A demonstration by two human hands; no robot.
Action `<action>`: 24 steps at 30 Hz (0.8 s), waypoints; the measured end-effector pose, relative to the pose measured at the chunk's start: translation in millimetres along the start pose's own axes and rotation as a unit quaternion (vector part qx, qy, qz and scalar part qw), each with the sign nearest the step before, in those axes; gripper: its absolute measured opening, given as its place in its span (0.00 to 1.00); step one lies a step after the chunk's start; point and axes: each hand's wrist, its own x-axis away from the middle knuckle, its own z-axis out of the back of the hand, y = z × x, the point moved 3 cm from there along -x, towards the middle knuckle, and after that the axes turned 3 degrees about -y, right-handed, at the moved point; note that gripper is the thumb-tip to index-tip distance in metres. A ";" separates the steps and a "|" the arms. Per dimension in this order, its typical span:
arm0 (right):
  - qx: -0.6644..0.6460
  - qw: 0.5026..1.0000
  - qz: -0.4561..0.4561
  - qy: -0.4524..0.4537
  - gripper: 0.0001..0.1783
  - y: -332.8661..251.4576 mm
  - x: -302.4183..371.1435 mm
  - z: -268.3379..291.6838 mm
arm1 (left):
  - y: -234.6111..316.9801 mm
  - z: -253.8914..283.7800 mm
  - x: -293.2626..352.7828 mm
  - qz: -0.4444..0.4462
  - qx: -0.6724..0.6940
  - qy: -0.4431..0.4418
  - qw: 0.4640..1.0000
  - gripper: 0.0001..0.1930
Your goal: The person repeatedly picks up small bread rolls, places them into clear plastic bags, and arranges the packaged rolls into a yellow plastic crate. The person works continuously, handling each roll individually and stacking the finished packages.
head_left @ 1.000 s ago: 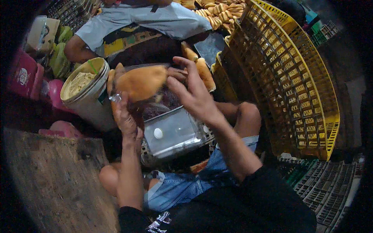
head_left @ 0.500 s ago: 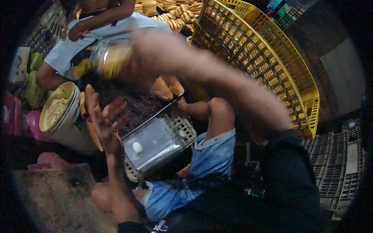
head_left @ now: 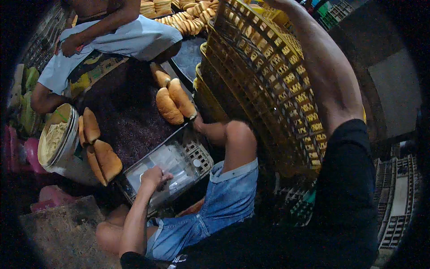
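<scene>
My left hand [head_left: 156, 177] rests low on the clear plastic sheeting [head_left: 181, 158] over a light-coloured crate [head_left: 197, 153] between my knees. Its fingers are curled together, and whatever they may pinch is hidden. My right forearm [head_left: 324, 67] reaches up past the tall yellow crates [head_left: 286, 96]; the right hand is cut off at the top edge, so its fingers are out of sight. Beyond the plastic, golden bread rolls [head_left: 169, 106] lie at the right side of a dark purple surface [head_left: 127, 121]. More elongated rolls [head_left: 107, 160] lie at its left side.
A bucket [head_left: 67, 134] with a pale yellow paste stands at left. Across from me sits a person in light trousers [head_left: 121, 38]. Many bread rolls [head_left: 179, 24] are piled at the back. Grey crates [head_left: 396, 193] stand at right, and a brown board [head_left: 67, 228] lies at lower left.
My left hand has come down from beside the left rolls, open, onto the plastic, its fingers now curled. My right arm has swung right, over the yellow crates; the blurred clear package near it is gone from view.
</scene>
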 end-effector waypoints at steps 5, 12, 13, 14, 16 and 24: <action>-0.219 0.919 0.260 -0.201 0.19 -209.2 129.4 33.8 | 27.2 23.5 54.1 -0.078 0.237 0.004 0.968 0.23; -0.571 0.769 0.222 -0.184 0.12 -323.5 250.5 3.5 | 27.1 69.8 118.5 -0.122 0.397 0.365 0.833 0.18; -0.638 0.730 0.184 -0.163 0.12 -320.6 248.7 3.5 | 23.2 69.3 117.2 -0.112 0.517 0.312 0.789 0.19; -0.698 0.694 0.114 -0.135 0.11 -313.4 248.4 5.0 | 22.6 69.6 114.4 -0.140 0.635 0.253 0.716 0.19; -0.772 0.606 -0.004 -0.195 0.10 -307.1 256.3 5.4 | 18.9 78.4 114.3 -0.224 0.757 0.218 0.575 0.20; -0.812 0.547 0.024 -0.203 0.14 -294.9 257.6 -46.4 | -0.1 132.5 119.7 -0.236 0.622 0.552 0.503 0.14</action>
